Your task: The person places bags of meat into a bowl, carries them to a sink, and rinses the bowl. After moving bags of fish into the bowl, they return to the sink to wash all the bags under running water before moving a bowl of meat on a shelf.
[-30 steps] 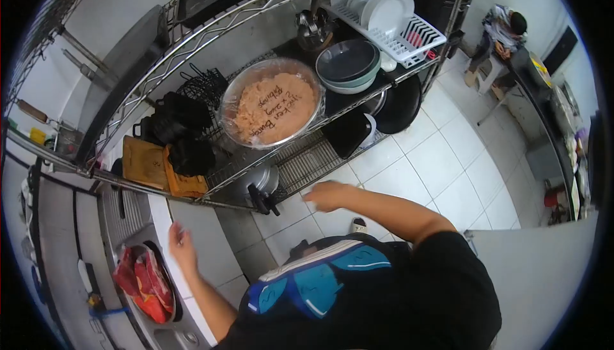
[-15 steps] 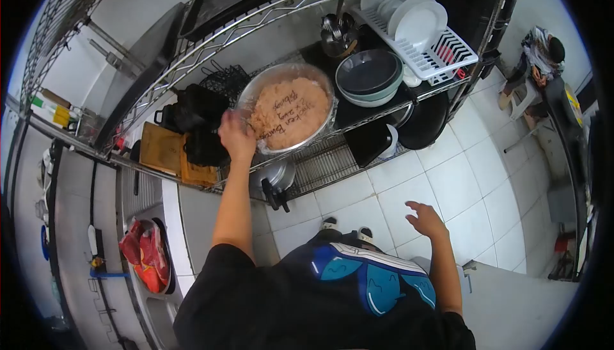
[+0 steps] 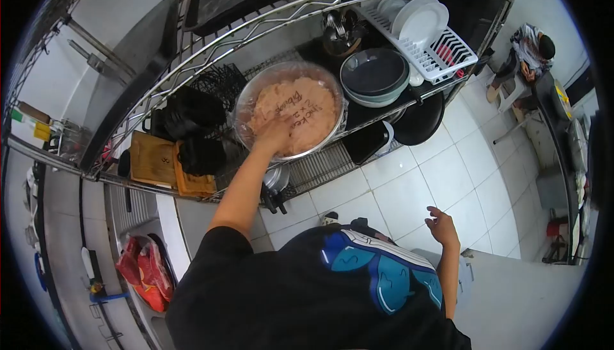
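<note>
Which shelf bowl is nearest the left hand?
The big metal bowl with orange food under plastic film with handwriting: the left hand is over it, while the stacked bowls sit farther right.

Head view: the camera is worn on my head and looks forward and steeply down, so that my shirt (image 3: 300, 292) occupies the lower foreground and the wire rack (image 3: 323, 172) lies ahead. The bowl (image 3: 244, 110) under my left hand (image 3: 275, 135) is near, within arm's reach, slightly above centre; the tiled floor (image 3: 409, 190) and another person (image 3: 534, 52), upper right, lie farther off.
</note>
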`<state>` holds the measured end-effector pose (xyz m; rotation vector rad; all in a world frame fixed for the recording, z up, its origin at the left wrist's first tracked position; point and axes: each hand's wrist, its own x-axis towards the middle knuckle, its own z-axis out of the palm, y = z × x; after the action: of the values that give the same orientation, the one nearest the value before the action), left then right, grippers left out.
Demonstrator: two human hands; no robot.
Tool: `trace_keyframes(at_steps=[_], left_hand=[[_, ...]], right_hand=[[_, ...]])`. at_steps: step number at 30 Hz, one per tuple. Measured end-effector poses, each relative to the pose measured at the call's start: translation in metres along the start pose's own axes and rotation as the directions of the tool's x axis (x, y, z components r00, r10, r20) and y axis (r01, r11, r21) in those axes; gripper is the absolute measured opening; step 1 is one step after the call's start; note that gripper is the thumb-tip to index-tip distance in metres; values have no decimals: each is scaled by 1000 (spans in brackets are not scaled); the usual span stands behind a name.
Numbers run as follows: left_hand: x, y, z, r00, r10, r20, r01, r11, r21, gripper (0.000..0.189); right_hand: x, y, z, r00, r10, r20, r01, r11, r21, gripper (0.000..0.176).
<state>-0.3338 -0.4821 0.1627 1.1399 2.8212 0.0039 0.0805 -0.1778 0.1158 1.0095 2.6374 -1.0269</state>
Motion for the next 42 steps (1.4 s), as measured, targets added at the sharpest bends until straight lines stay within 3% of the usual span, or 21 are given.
trace_keyframes(at_steps=[5,7,8,9,11,12,13,15,16,18,20,23,25,26,27,28,31,32,34,37,42], left_hand=[[14,-21,23,992,31,119,-36,999,37,56],[-2,2,-14,987,139,85,-139,990,0,58],[14,-24,30,957,264,-121,-276,957,-89,60],[2,-3,0,961,270,-66,-277,948,-155,59],[3,6,-5,988,81,130,-38,952,-305,56],[6,-2,12,998,21,-53,-39,938,-343,43],[10,-14,28,987,18,-161,-76,929,-361,36],[7,-20,28,961,-58,-272,-69,899,-434,26],[4,-16,22,956,-113,-272,-36,872,-489,23],[2,-15,10,949,-212,-233,42,817,-575,18],[2,-15,2,945,-288,-154,129,763,-633,14],[7,-28,-5,927,-327,-183,220,871,-440,14],[12,-51,6,846,-389,-365,262,899,-352,16],[-1,-43,-19,886,-384,-261,248,867,-433,25],[15,-95,22,863,-415,-289,387,910,-151,35],[-3,-92,9,808,-434,-399,398,901,-174,41],[-23,-104,-9,606,-750,-264,662,660,-356,35],[-24,-130,9,619,-741,-260,624,666,-409,38],[-30,-140,17,553,-798,-240,607,583,-540,44],[-25,-133,11,580,-815,15,590,408,-697,45],[-13,-149,26,704,-709,30,403,365,-839,30]], right_hand=[[12,19,25,998,-63,-17,64,990,123,38],[9,30,38,999,44,-11,-43,993,106,35],[15,56,57,999,47,-28,-44,994,97,34],[12,76,68,999,45,1,-45,999,17,34],[-6,105,90,966,255,46,-251,965,-74,37],[-17,137,116,961,277,-15,-278,958,-77,33],[-26,170,136,939,325,111,-271,901,-338,28],[-63,231,176,800,435,413,-149,811,-566,23],[-89,220,168,785,425,451,-127,822,-555,21],[-128,214,171,714,538,448,-421,841,-339,21],[-151,236,193,502,725,472,-857,491,158,23],[-147,268,208,519,723,456,-831,551,72,26],[-144,241,184,502,839,208,-864,476,167,27],[-138,214,155,505,859,84,-855,484,188,28],[-131,190,134,524,852,4,-797,488,354,23],[-127,170,119,533,844,-57,-711,484,509,19],[-108,267,161,708,704,-56,-507,562,654,15],[-101,308,180,749,661,-38,-453,553,699,14],[-85,270,157,751,661,-2,-518,590,619,14],[-75,243,132,750,661,29,-561,612,557,14],[-63,212,108,770,637,43,-562,644,519,14]])
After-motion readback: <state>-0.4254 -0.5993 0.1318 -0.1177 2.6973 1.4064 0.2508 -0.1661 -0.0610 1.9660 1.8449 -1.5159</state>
